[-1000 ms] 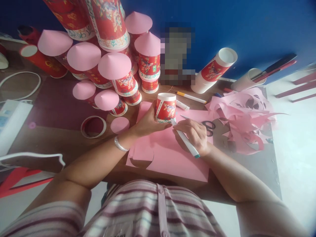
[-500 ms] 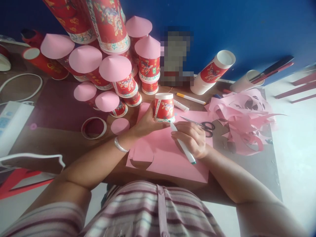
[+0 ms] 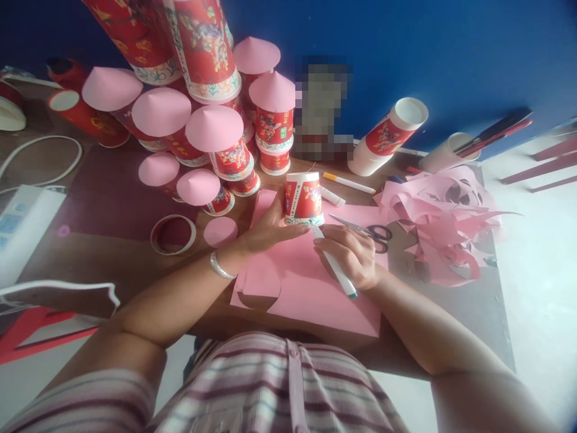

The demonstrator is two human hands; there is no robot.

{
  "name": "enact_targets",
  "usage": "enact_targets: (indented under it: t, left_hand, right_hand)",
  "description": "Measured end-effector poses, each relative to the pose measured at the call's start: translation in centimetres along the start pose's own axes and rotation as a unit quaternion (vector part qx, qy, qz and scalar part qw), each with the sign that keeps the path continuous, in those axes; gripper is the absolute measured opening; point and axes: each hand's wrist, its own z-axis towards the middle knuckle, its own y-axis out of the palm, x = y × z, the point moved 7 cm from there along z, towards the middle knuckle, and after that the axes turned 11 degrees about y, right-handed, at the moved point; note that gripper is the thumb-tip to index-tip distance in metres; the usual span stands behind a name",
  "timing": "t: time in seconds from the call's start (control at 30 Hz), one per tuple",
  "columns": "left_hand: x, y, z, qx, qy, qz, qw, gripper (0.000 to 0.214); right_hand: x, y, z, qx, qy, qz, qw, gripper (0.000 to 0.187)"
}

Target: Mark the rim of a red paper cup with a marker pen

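Observation:
My left hand (image 3: 269, 231) is closed round a red-and-white paper cup (image 3: 305, 197), which is upside down with its wide rim low. Green marks run along the white band at that rim. Between the fingers of my right hand (image 3: 354, 255) is a white marker with a green end (image 3: 337, 272), its tip at the cup's lower edge. Beneath both hands lies pink paper (image 3: 315, 300). A pair of scissors (image 3: 376, 233) with dark handles rests on the paper, partly behind my right hand.
On the left stand several paper-cup towers with pink cone tops (image 3: 214, 129). Pink paper scraps (image 3: 446, 210) are heaped at the right. Behind are a stack of cups (image 3: 387, 135), a pen cup (image 3: 444, 155) and an orange-ended marker (image 3: 349, 182). A tape roll (image 3: 173, 234) lies left.
The cup has turned a little in my left hand and sits slightly further right, showing more of its white lettered strip. The marker stays at its rim. The whole view has shifted slightly.

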Motion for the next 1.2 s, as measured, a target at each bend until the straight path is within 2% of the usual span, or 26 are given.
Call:
enact_targets:
  t: [0.23,0.4,0.57,0.8,1.03,1.2]
  left_hand:
    - [0.0,0.0,0.3,0.011,-0.008,0.024,1.000,0.099]
    - [-0.5,0.1,0.3,0.022,-0.023,0.027,0.999,0.100]
    - [-0.4,0.4,0.3,0.013,-0.012,0.034,0.999,0.107]
    - [-0.4,0.4,0.3,0.004,-0.008,0.042,0.999,0.105]
    - [-0.7,0.3,0.1,0.011,-0.009,0.060,0.998,0.106]
    - [-0.7,0.3,0.1,0.007,-0.014,0.073,0.997,0.108]
  right_hand:
    - [0.0,-0.2,0.2,0.020,0.012,0.014,1.000,0.020]
    - [0.2,-0.4,0.3,0.029,0.031,0.014,0.999,0.035]
    - [0.3,-0.3,0.1,0.037,0.037,0.018,0.998,0.039]
    - [0.3,0.0,0.2,0.033,0.033,0.015,0.999,0.022]
    - [0.5,-0.1,0.0,0.017,0.039,0.016,0.999,0.047]
    - [0.8,0.1,-0.5,0.019,0.047,0.007,0.999,0.047]
